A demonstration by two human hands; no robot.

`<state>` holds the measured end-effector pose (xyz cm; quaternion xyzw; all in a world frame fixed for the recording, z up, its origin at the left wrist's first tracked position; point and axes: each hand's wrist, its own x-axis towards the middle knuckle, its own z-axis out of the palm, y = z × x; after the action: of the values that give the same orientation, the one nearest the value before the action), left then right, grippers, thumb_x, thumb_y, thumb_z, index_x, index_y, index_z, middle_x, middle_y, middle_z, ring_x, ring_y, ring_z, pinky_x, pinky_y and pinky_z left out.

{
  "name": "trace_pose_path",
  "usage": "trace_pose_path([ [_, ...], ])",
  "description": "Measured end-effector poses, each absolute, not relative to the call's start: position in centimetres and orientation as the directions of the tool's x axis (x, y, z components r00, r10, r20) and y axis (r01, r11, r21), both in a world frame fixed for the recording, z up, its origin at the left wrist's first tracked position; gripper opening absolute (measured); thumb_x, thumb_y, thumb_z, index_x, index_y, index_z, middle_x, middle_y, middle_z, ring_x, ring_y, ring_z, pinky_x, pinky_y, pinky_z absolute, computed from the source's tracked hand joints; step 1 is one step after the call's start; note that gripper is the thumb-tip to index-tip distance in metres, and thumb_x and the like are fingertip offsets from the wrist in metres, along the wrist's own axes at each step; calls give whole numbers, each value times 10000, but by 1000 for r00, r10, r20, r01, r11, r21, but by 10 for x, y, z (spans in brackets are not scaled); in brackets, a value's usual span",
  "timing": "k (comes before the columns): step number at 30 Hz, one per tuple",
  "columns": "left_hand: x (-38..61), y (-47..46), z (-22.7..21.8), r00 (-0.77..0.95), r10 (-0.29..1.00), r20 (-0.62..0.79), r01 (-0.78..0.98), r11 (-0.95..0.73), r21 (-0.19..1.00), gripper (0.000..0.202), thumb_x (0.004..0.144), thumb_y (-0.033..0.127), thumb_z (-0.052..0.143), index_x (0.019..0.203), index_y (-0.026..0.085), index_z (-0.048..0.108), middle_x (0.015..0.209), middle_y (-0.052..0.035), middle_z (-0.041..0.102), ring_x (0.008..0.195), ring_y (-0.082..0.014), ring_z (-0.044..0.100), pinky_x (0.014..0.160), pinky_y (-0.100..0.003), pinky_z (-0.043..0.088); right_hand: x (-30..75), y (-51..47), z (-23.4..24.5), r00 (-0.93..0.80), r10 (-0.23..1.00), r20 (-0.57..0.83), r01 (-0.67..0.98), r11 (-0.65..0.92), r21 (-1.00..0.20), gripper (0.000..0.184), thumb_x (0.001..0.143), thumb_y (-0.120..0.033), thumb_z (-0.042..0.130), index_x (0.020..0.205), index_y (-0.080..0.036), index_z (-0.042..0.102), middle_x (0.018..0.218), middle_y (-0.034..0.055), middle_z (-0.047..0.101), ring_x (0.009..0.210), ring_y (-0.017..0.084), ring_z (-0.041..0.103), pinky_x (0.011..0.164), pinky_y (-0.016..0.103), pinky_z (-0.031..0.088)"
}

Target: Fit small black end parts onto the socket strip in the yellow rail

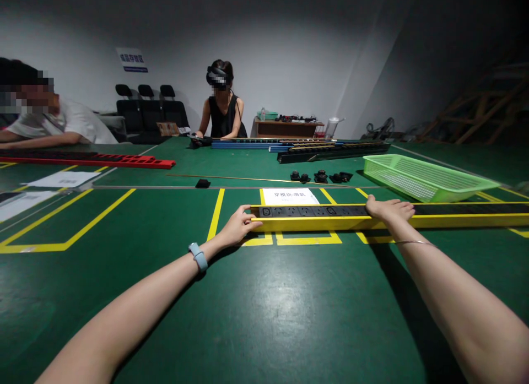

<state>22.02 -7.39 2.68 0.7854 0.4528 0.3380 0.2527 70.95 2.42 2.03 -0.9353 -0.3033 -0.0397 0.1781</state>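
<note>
A long yellow power strip (316,225) with a row of black sockets lies crosswise in front of me, its far end running out of view on the right. Its left end is held by my left hand (237,225), thumb on the near side and fingers curled round the end. My right hand (388,209) rests palm down across the top of the strip, fingers stretched out over the far edge. A white paper label (290,196) with printed characters lies just behind the strip.
Behind the strip stand a green plastic basket (430,177) and several small black parts (320,176). A thin rod (231,178) lies left of them. Blue and black strips (330,149) are stacked farther back. Two people sit across the table, one near a red frame (136,161).
</note>
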Motion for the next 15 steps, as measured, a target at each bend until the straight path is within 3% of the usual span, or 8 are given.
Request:
trace_pose_path([
  [9,219,-75,27,370,883,291,495,-452,742,305,827,422,585,867,156,730,1293,-120,459,1099,-233,535,971,-364,449,737,23,22,799,579,164,598,-735,-318,949,815,-632,374,1449,46,180,1492,330,139,1401,415,87,1114,562,57],
  [11,219,-74,25,362,885,293,495,-449,744,308,832,425,577,867,159,727,1299,-117,446,1110,-234,526,975,-368,445,739,20,23,780,601,173,622,-720,-306,917,806,-641,388,1440,9,260,1489,322,162,1385,446,107,1087,604,71],
  [15,218,-72,23,371,883,289,507,-453,733,323,832,441,569,854,159,723,1302,-108,429,1117,-237,517,1007,-373,421,732,5,31,593,776,214,802,-546,-243,681,858,-604,322,1309,-137,528,1453,251,318,1337,458,219,1014,678,126],
])
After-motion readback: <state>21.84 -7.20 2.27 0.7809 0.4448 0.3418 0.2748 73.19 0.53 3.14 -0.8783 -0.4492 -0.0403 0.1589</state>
